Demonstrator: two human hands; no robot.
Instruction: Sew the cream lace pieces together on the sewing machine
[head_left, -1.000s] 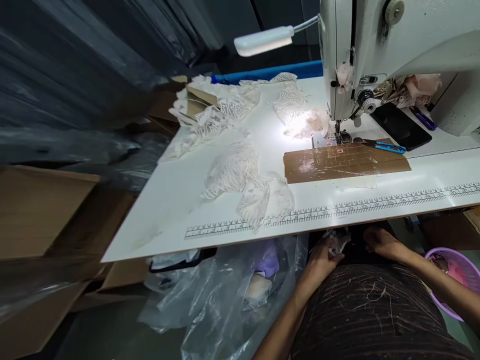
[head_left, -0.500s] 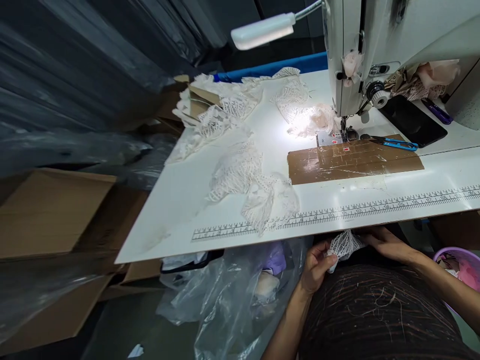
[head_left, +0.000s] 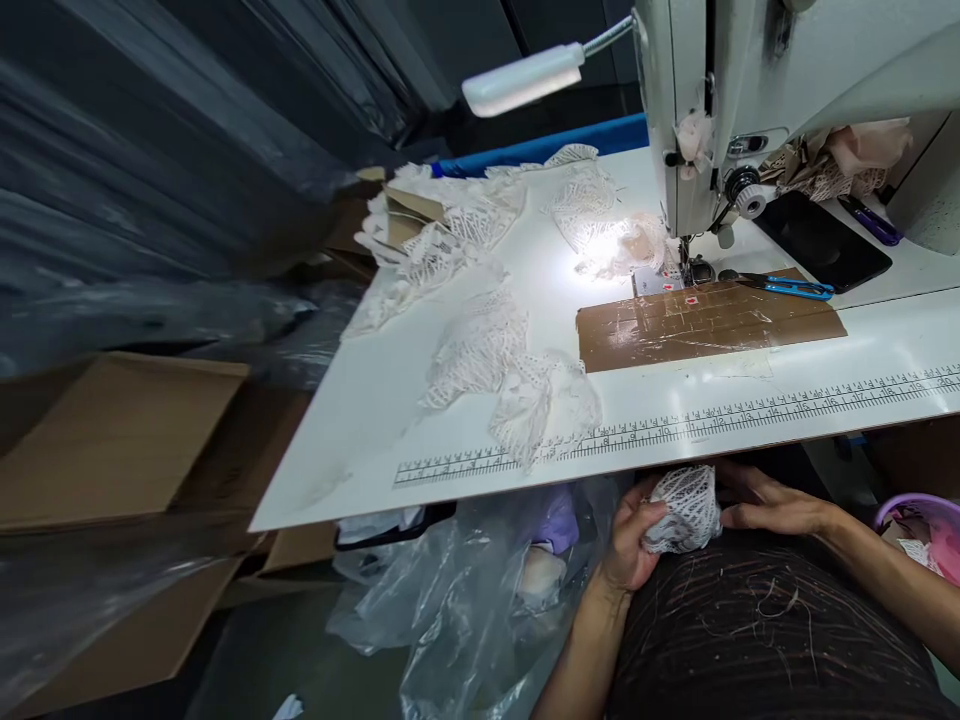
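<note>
Between my two hands, below the table's front edge, a piece of white lace fabric (head_left: pixel 684 508) is spread out. My left hand (head_left: pixel 634 535) grips its left side, thumb on top. At its right edge my right hand (head_left: pixel 765 505) is closed on the lace, with some fingertips hidden behind it and under the table edge. More white lace pieces (head_left: pixel 546 405) lie on the white table (head_left: pixel 352 430) near the printed ruler. Another lace piece (head_left: pixel 630 245) with pale pink fabric rests beside the needle of the sewing machine (head_left: pixel 690 130).
Blue thread snips (head_left: pixel 787 287) and a black phone (head_left: pixel 825 240) lie right of the needle. A lamp (head_left: pixel 523 80) hangs over the table. Cardboard boxes (head_left: pixel 127 430) stand left, a clear plastic bag (head_left: pixel 457 590) hangs below, and a purple basket (head_left: pixel 919 508) is at right.
The lace between my hands has been opened out and shows a broader, flatter face. My right hand has come further into view beside it. The whole view has shifted slightly.
</note>
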